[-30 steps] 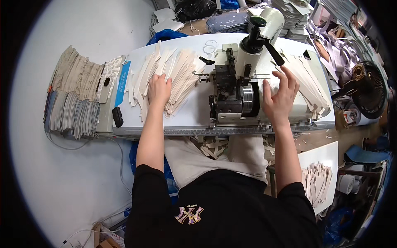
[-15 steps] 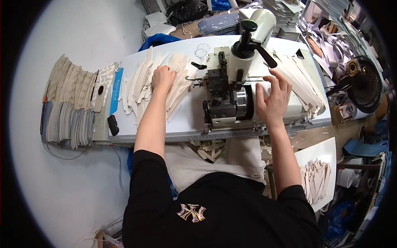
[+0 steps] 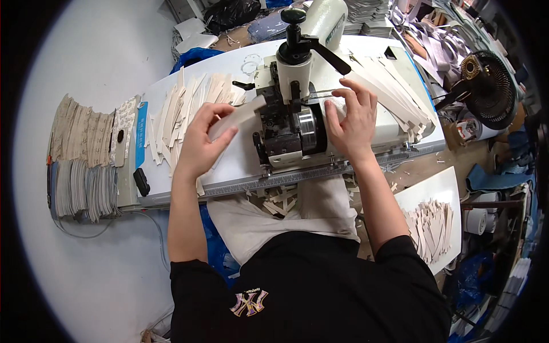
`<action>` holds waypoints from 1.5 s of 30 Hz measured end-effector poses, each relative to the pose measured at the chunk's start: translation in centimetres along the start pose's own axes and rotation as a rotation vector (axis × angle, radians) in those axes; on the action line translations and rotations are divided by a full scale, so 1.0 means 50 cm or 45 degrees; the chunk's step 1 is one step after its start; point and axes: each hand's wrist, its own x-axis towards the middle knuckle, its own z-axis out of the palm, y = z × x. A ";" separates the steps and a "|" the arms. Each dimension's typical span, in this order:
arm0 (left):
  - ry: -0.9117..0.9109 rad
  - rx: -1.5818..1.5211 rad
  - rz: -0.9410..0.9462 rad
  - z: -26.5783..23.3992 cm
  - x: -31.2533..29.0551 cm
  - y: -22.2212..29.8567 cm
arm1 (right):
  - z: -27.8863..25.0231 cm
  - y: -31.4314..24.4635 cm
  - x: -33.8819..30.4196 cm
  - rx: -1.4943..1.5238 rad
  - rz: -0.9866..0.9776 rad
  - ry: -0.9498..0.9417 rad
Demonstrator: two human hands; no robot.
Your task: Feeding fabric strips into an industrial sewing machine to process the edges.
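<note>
My left hand [image 3: 206,140] is closed on a pale strip [image 3: 240,119], its far end close to the left side of the leather-skiving-type machine [image 3: 286,108], which has a grey-white body, a black lever and a metal drum. Behind and left of that hand, a pile of loose cream strips [image 3: 174,117] lies on the white table. My right hand [image 3: 351,123] hovers at the machine's right side, fingers spread and slightly curled, with nothing visible in them. Beyond it, more long cream strips [image 3: 392,94] rest in a bundle on the machine's right end.
Stacks of grey and patterned pieces [image 3: 86,154] stand at the table's left end, beside a small black object [image 3: 141,182]. A black fan [image 3: 486,91] is at the right. Lower right, a white board [image 3: 440,194] carries short strips. Offcuts lie below the table edge.
My left hand has come away from the strip pile toward me and now holds a pale strip near the machine. My right hand stays beside the machine. The whole view has shifted slightly.
</note>
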 end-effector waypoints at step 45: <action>0.405 1.047 -0.622 -0.100 -0.133 -0.275 | -0.196 0.154 -0.031 -0.427 0.450 0.454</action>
